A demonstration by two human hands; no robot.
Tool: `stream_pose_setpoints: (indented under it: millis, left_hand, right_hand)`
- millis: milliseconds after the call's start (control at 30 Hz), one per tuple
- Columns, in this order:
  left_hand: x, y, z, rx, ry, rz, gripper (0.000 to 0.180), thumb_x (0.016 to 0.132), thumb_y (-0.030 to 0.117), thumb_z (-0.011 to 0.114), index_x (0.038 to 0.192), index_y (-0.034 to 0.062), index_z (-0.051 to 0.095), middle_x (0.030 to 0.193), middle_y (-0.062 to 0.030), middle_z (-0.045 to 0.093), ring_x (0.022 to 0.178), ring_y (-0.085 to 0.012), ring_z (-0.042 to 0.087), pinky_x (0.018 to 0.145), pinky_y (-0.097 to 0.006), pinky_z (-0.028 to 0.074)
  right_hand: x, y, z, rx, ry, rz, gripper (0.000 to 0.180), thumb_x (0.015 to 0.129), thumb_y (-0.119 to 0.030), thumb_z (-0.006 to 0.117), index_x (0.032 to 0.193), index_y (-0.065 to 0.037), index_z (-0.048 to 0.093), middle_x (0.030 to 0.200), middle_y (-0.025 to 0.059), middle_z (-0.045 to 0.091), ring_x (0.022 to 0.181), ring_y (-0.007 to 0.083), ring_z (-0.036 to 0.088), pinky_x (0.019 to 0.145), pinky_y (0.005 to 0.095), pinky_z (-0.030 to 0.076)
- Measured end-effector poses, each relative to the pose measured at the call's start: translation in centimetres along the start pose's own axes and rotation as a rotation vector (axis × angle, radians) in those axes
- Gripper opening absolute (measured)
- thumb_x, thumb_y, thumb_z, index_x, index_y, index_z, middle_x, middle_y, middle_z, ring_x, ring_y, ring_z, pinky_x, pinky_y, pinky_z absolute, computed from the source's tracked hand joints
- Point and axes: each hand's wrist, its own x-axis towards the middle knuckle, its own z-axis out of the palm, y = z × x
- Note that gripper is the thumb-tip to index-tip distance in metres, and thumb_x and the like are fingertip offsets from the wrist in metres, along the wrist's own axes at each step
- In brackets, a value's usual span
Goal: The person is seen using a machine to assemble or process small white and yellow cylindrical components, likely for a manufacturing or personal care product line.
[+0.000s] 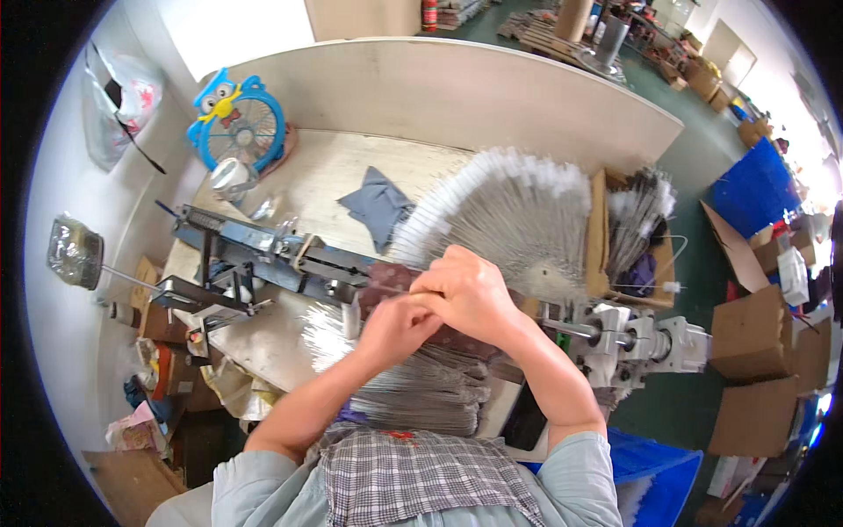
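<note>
My left hand point(397, 332) and my right hand point(470, 294) meet over the middle of a bench machine point(294, 263), close above its dark reddish-brown part point(386, 279). Both sets of fingers are curled and pinched together. What lies between them is hidden and too small to make out. Just beyond my right hand spreads a wide fan of thin wire brushes point(518, 206) with white bristle ends. Below my hands, near my apron, lies a thick bundle of thin metal wires point(421, 391), with white bristle tips point(325, 334) at its left.
A blue owl-shaped fan point(239, 127) and a jar point(230, 178) stand at the back left, near a grey cloth point(378, 206). The machine's shaft end point(650, 342) juts out right. A cardboard box point(599, 237) holds more brushes. A blue crate point(654, 474) sits lower right.
</note>
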Motion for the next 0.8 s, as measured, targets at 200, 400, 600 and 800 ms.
stream_pose_setpoints:
  millis: [200, 400, 600, 800]
  left_hand:
    - [-6.0, -6.5, -4.7, -1.605, 0.027, -0.973, 0.045, 0.089, 0.047, 0.050, 0.073, 0.0065, 0.062, 0.060, -0.0014, 0.053, 0.054, -0.0138, 0.049, 0.048, -0.028, 0.039]
    - [-4.8, -2.1, -6.6, -1.126, 0.325, -0.565, 0.059, 0.090, 0.056, 0.036, 0.061, 0.0085, 0.055, 0.050, -0.0024, 0.046, 0.042, -0.0131, 0.036, 0.042, -0.029, 0.028]
    - [-3.2, -4.7, -5.1, 0.080, 0.130, -0.453, 0.052, 0.071, 0.051, 0.069, 0.059, 0.0001, 0.065, 0.052, -0.0078, 0.059, 0.050, -0.0163, 0.057, 0.051, -0.032, 0.045]
    - [-3.6, -5.9, -3.3, -0.372, 0.165, -0.404, 0.040, 0.077, 0.037, 0.067, 0.076, -0.0026, 0.065, 0.063, -0.0079, 0.062, 0.058, -0.0161, 0.059, 0.054, -0.029, 0.046]
  right_hand:
    - [2.6, -0.2, 5.2, -0.109, 0.009, 0.077, 0.011, 0.073, -0.020, 0.064, 0.072, -0.010, 0.067, 0.074, 0.0005, 0.063, 0.082, 0.0234, 0.057, 0.070, 0.0359, 0.048]
    - [3.3, -0.6, 5.8, -0.178, -0.007, 0.121, 0.011, 0.071, -0.020, 0.065, 0.073, -0.010, 0.067, 0.074, 0.0015, 0.064, 0.080, 0.0241, 0.056, 0.070, 0.0362, 0.048]
    - [3.2, -1.4, 5.3, -0.209, -0.046, 0.135, 0.010, 0.073, -0.018, 0.064, 0.074, -0.009, 0.067, 0.077, 0.0030, 0.064, 0.079, 0.0245, 0.056, 0.069, 0.0357, 0.047]
    - [0.1, -2.4, 4.0, -0.153, 0.113, -0.012, 0.015, 0.073, -0.004, 0.061, 0.088, -0.005, 0.063, 0.087, 0.0078, 0.063, 0.082, 0.0260, 0.058, 0.068, 0.0357, 0.049]
